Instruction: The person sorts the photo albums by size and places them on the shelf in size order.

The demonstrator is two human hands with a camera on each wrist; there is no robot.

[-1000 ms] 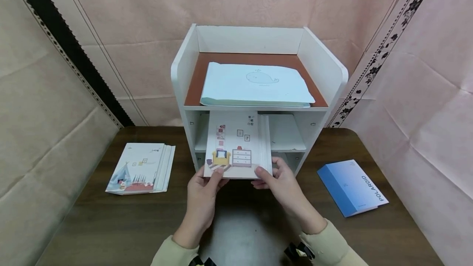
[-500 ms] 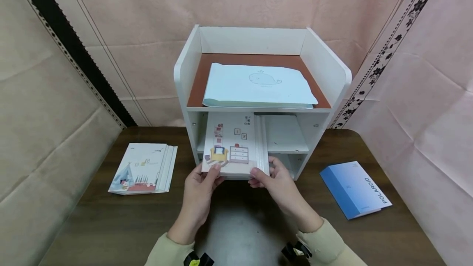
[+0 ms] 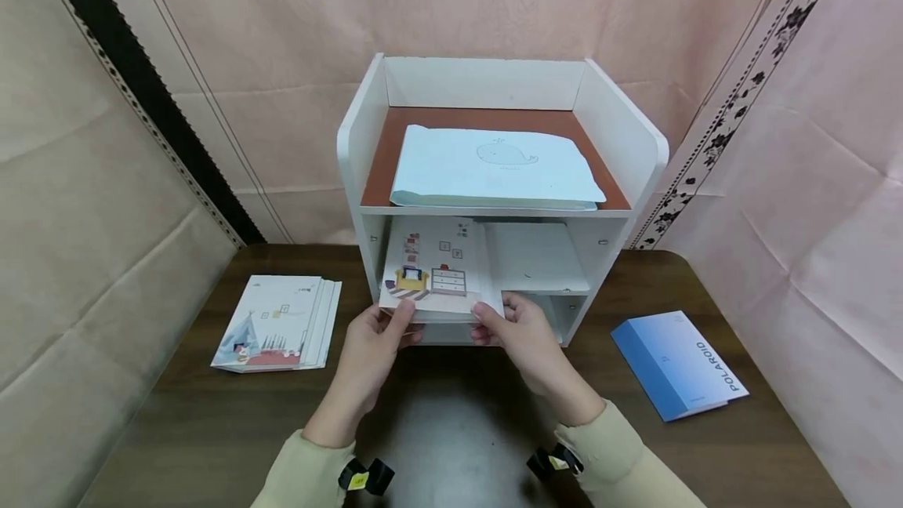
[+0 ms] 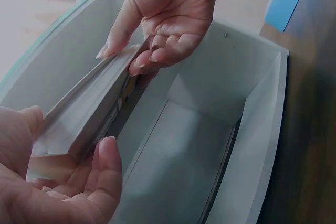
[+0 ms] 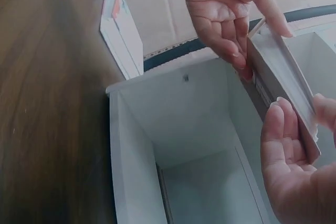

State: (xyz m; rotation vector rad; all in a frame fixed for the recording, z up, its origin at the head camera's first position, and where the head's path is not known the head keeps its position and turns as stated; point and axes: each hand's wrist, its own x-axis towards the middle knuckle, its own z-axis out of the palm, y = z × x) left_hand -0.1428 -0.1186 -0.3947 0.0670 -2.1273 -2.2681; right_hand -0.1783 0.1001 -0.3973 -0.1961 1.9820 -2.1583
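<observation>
A white book point(image 3: 426, 257) with a furniture drawing on its cover lies partly inside the middle compartment of the white shelf unit point(image 3: 494, 212). My left hand point(image 3: 370, 347) pinches its near left corner, thumb on the cover and fingers underneath. At the near right corner, my right hand point(image 3: 518, 335) grips it the same way. Both wrist views show the thick page edge of the book point(image 5: 286, 74) between the two hands, over the lower compartment. The book's far end sits under the top board.
A pale blue whale-printed book point(image 3: 494, 167) lies on the unit's brown top board point(image 3: 480, 117). To the left on the dark table point(image 3: 451, 445) is another white illustrated book point(image 3: 271, 324). A blue book marked POLAROID point(image 3: 680, 363) lies to the right.
Both hands have pushed the book farther into the middle compartment and shifted it left, nearer the unit's left wall. The other books have stayed in place.
</observation>
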